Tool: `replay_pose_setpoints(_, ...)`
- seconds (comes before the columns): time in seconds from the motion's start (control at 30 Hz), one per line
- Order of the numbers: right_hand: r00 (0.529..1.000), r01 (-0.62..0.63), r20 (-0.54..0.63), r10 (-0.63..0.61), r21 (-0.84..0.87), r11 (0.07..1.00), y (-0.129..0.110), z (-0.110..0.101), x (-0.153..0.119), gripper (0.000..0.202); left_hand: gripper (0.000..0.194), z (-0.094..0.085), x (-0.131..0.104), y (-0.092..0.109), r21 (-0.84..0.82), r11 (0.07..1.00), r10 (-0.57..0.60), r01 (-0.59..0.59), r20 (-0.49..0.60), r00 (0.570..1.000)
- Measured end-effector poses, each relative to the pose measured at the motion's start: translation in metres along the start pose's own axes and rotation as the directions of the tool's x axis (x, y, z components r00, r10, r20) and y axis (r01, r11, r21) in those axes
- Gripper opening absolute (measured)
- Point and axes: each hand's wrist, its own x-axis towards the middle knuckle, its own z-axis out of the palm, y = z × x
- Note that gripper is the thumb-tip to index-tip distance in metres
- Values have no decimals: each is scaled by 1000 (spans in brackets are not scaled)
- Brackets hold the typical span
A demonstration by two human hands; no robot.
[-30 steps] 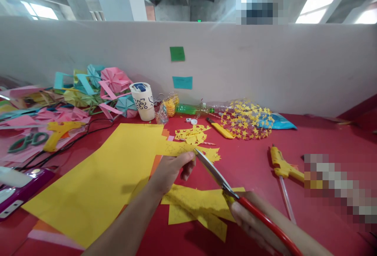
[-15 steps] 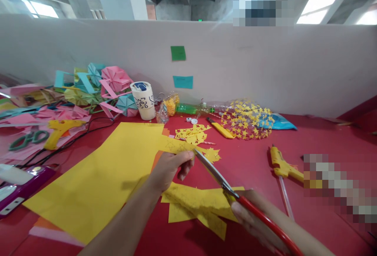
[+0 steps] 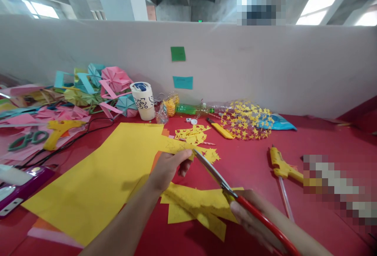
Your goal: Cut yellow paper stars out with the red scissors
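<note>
Between thumb and fingers, my left hand (image 3: 169,167) pinches a yellow paper strip (image 3: 173,145) with star outlines drawn on it. My right hand (image 3: 250,213) grips red-handled scissors (image 3: 225,187), whose blades point up and left. Their tips meet the strip's right end, right beside my left thumb. Just beyond the blades lies a small pile of cut yellow stars (image 3: 212,155). More yellow strips (image 3: 200,205) overlap on the table below my hands. A big yellow sheet (image 3: 118,165) spreads out to the left, partly behind my left forearm.
Yellow paper scraps with star-shaped holes (image 3: 192,134) lie behind, near a yellow cutter knife (image 3: 221,128) and a bag of stars (image 3: 247,120). A glue gun (image 3: 278,161) rests at right; another glue gun (image 3: 57,132) and green-handled scissors (image 3: 28,141) are left. A white cup (image 3: 144,103) stands by the partition.
My left hand and the scissor tips have shifted very slightly left. Otherwise the scene looks the same.
</note>
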Motion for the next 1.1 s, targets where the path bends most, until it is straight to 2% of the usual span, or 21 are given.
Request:
replay_pose_setpoints(0.07,1000,27,3,-27,19,999,8,1,5,60,35,4,-1,0,23,1000,-7,8,-40,999)
replay_pose_setpoints(0.2,998,1,62,-7,103,995,19,4,12,61,37,15,-8,6,54,998,-19,24,-95,995)
replay_pose_setpoints(0.33,998,14,55,-26,208,978,16,8,12,62,37,23,-15,11,78,996,-46,52,-75,996)
replay_pose_setpoints(0.43,998,14,60,-28,228,974,15,9,12,64,36,24,-17,12,116,993,-8,14,-54,999)
replay_pose_setpoints(0.63,997,-40,79,19,274,961,30,12,18,67,40,25,-16,5,133,990,40,-44,37,999)
replay_pose_setpoints(0.93,994,-104,65,89,277,955,47,6,33,59,42,26,-15,2,126,992,15,-20,40,999)
replay_pose_setpoints(1.1,997,-12,73,-10,286,958,46,10,31,58,42,26,-14,-1,99,995,13,-17,44,999)
